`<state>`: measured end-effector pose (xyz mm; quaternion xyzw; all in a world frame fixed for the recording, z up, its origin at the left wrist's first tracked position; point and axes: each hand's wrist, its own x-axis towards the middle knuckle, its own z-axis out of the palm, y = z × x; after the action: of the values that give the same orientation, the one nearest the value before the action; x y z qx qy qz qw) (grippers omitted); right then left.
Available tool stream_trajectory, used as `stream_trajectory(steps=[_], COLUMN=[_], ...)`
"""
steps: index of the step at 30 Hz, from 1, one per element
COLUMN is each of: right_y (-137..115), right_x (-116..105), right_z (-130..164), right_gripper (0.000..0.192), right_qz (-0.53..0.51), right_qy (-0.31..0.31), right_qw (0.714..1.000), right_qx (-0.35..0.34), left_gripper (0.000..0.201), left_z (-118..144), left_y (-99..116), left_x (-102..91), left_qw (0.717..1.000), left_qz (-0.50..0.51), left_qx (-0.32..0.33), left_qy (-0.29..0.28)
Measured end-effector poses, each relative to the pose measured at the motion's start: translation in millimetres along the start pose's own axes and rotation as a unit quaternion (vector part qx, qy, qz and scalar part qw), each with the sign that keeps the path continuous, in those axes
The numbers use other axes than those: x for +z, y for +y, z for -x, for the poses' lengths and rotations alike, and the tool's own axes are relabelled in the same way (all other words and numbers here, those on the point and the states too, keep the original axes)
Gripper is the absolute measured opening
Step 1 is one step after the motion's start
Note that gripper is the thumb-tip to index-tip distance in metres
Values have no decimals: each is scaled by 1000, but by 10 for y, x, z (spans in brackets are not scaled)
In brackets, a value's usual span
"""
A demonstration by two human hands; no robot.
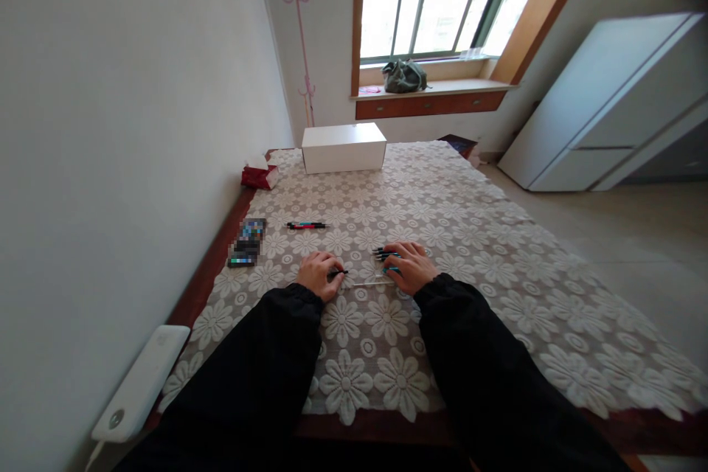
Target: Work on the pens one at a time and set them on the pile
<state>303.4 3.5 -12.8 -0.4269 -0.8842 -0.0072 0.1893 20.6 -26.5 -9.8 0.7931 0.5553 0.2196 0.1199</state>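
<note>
Fingers [330,274] around black pen [338,273], tip rightward

On the lace-covered bench [442,206], the left hand [318,274] pinches a dark pen [337,273]; the right hand [408,265] rests on a bundle of pens [383,254], perhaps gripping them. A white box [344,147] sits near the far edge.

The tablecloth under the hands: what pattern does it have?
The tablecloth is cream lace with daisy-like flowers, seen in the head view.
</note>
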Motion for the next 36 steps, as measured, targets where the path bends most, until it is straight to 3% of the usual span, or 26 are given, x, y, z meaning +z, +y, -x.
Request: stream_trajectory(steps=[13,26,30,36], right_y=[-23,-21,-10,-3], right_x=[17,71,85,101], right_z=[6,6,7,11], right_gripper=[11,11,11,13], right_qz=[-9,-5,-6,-3], right_qy=[1,14,17,19], right_qw=[1000,1000,1000,999], right_qx=[-7,-18,-20,-25], left_gripper=[12,18,20,35], left_z=[0,-41,-115,-145], left_y=[-6,-44,-275,-915], left_x=[14,-51,-227,-583], left_qw=[1000,1000,994,956], left_qz=[17,3,-44,-130], left_qx=[23,-20,-63,-205], left_qy=[-7,17,79,163])
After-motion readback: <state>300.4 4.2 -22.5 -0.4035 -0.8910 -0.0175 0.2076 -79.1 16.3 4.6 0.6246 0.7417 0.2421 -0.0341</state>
